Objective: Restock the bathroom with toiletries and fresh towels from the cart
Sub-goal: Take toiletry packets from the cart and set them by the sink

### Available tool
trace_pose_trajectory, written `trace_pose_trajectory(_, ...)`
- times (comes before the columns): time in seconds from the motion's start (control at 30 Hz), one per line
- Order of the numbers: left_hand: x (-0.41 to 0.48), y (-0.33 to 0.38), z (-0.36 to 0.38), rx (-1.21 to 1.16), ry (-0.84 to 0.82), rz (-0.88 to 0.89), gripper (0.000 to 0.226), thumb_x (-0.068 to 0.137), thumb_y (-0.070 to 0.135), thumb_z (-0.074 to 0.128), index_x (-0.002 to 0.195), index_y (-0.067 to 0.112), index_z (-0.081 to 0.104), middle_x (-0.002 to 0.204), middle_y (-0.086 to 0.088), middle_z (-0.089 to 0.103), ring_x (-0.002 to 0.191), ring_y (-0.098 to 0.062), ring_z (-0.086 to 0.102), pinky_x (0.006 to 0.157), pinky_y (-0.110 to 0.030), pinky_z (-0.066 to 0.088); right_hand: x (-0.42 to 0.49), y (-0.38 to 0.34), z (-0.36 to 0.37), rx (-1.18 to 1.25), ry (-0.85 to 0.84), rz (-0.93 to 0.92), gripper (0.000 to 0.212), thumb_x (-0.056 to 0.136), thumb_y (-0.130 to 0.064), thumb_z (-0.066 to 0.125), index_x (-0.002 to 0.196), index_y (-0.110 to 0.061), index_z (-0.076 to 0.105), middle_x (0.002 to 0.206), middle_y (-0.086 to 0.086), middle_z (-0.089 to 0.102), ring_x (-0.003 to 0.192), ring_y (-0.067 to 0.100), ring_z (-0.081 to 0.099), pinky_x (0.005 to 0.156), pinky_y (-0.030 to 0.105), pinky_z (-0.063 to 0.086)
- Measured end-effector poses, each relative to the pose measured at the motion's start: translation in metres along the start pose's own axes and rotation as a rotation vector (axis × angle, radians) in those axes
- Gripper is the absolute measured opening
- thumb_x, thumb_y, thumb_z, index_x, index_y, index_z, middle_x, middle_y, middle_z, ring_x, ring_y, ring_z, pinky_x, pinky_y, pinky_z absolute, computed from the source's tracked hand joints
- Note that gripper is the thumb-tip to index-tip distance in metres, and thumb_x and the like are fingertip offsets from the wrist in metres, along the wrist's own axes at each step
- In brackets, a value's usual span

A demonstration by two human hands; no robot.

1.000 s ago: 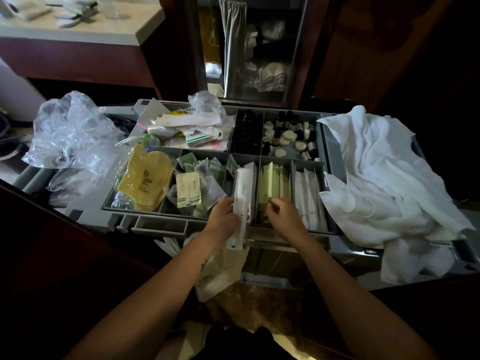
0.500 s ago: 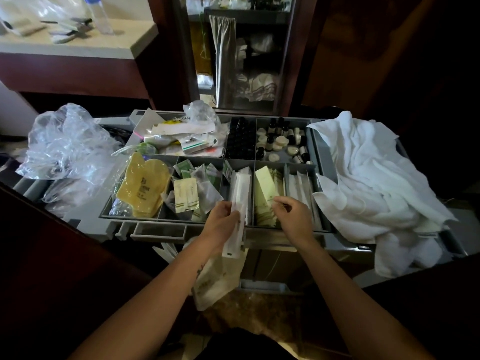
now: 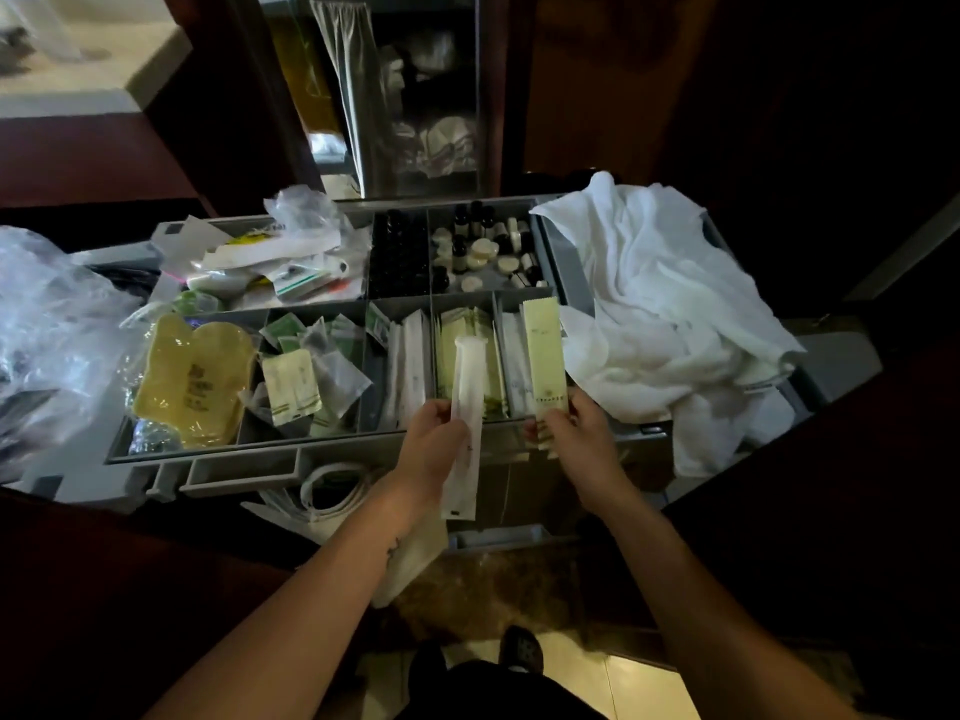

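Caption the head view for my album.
Over a cart tray, the left hand holds a white packet, the right hand a green sachet; towels lie alongside.

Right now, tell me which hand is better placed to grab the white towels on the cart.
Right, probably. The right hand, pinching a pale green sachet, sits just beside the white towels; the left hand, holding a long white packet, is farther and would have to cross over.

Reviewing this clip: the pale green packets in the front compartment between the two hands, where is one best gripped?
Pinch a pale green packet by its top edge, coming straight down from above: they appear to stand on edge, packed tight between the dividers, so only the upper edges are free.
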State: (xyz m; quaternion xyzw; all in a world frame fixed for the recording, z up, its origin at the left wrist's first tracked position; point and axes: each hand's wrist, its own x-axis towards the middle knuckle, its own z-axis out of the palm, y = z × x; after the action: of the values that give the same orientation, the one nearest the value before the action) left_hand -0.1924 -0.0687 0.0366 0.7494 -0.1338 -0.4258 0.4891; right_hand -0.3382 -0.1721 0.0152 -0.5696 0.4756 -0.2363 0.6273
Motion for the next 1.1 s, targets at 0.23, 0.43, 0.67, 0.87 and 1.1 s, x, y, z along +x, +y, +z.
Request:
trace_pose_trajectory(0.23,-0.006,-0.011,0.034,0.023,-0.020,-0.008,0.025,0.090,0.002,0.050,0.110,0.011,0.060,0.100,-0.010,0.062,0.088,-0.025,0.062,0.069,-0.034,0.050,-0.019,0.023,-0.027,0.122,0.016,0.055,0.020,0.105,-0.014,0.050,0.120,-0.010,0.061,0.095,0.007,0.074,0.074,0.013,0.070,0.063,0.024,0.057)
trace_pose_trajectory(0.43,-0.015,-0.025,0.062,0.063,-0.123,0.048,0.012,0.097,0.015,0.053,0.105,0.013,0.061,0.103,-0.016,0.065,0.096,-0.035,0.065,0.079,-0.046,0.054,-0.053,0.042,-0.047,0.156,0.146,0.043,0.020,0.107,-0.020,0.047,0.121,-0.017,0.061,0.094,0.008,0.075,0.074,0.017,0.069,0.068,0.031,0.059)
trace_pose_trajectory(0.67,-0.037,-0.024,0.077,0.219,-0.345,0.126,0.025,0.101,0.039,0.056,0.114,0.019,0.061,0.109,-0.008,0.067,0.099,-0.025,0.066,0.091,-0.045,0.054,-0.114,0.063,-0.057,0.084,0.277,0.084,0.025,0.107,-0.032,0.046,0.127,-0.022,0.056,0.104,-0.002,0.074,0.091,0.011,0.073,0.073,0.026,0.057)
trace_pose_trajectory(0.87,-0.061,-0.031,0.088,0.350,-0.551,0.188,0.022,0.099,0.039,0.059,0.116,0.025,0.061,0.110,-0.001,0.067,0.099,-0.019,0.065,0.084,-0.037,0.055,-0.174,0.078,-0.051,0.214,0.495,0.086,0.020,0.105,-0.029,0.051,0.124,-0.029,0.056,0.107,-0.003,0.073,0.093,0.010,0.072,0.078,0.026,0.056)
trace_pose_trajectory(1.1,-0.112,-0.092,0.110,0.499,-0.847,0.133,0.014,0.098,0.031,0.064,0.112,0.028,0.062,0.110,-0.005,0.070,0.099,-0.022,0.070,0.086,-0.043,0.060,-0.258,0.126,-0.043,0.363,0.799,0.172,0.016,0.103,-0.024,0.053,0.117,-0.025,0.060,0.099,0.005,0.073,0.093,0.021,0.068,0.074,0.036,0.054)
